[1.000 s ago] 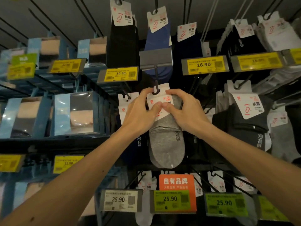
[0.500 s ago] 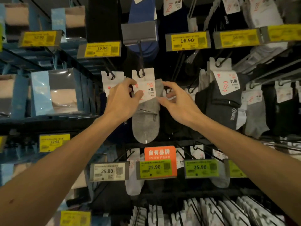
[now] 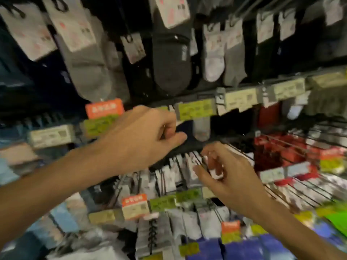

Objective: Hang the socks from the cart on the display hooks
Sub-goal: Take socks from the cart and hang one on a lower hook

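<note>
Facing hanging socks (image 3: 90,72), we hold our left hand (image 3: 142,139) loosely curled, grip empty; at its four o'clock, our right hand (image 3: 227,177), grip unclear through blur.

rack in front of you is blurred. the top hooks (image 3: 242,8) carry grey socks (image 3: 90,72), a dark grey pair (image 3: 170,68) and a white pair (image 3: 214,66) just beside it. price tags (image 3: 195,109) are clipped along the rail (image 3: 206,95) below. the lower hooks hold white-carded packs (image 3: 169,177), with red packs (image 3: 270,152) to your right and blue packs (image 3: 244,248) at the bottom.
</note>
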